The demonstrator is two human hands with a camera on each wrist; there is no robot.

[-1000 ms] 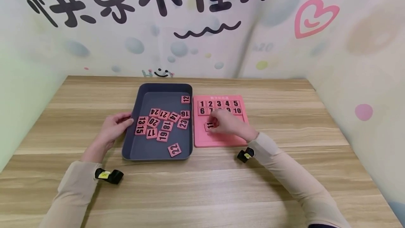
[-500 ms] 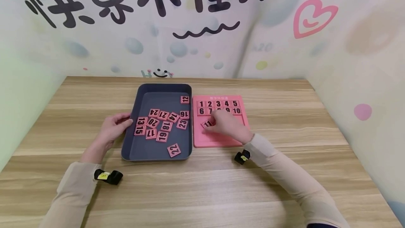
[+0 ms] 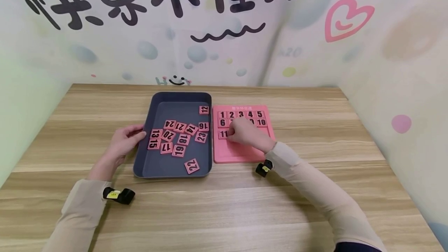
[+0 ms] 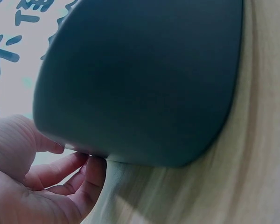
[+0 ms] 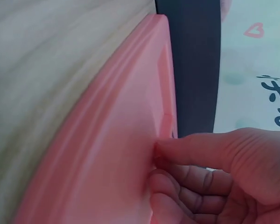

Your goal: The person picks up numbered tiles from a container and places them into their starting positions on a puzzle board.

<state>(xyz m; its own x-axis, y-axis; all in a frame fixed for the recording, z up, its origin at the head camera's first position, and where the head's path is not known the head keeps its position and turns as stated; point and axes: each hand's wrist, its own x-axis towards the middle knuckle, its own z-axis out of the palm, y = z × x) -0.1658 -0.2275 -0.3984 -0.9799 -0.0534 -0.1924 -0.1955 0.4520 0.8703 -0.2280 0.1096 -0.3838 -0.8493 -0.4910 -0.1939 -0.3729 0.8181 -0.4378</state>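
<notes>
A pink number-puzzle board (image 3: 238, 156) lies flat on the table, its top two rows holding tiles 1 to 10, partly covered by my right hand (image 3: 247, 133). Tile 11 (image 3: 223, 134) lies straight at the left end of the third row, and my right thumb and fingers pinch its right side. In the right wrist view the fingertips meet low over the board (image 5: 107, 158). Left of the board stands a dark blue-grey tray (image 3: 157, 166). My left hand (image 3: 124, 143) holds its left rim between thumb and fingers; the left wrist view shows the tray's outer wall (image 4: 140, 84) close up.
Several loose pink number tiles lie in the tray at mixed angles, among them tile 22 (image 3: 191, 166) near the front and tile 12 (image 3: 204, 110) at the back right. Behind the wooden table (image 3: 217, 213) rises a printed wall (image 3: 115, 49).
My right hand has moved slightly left with tile 11, which turned from tilted to straight and now sits at the row's left end. The left hand stays at the tray.
</notes>
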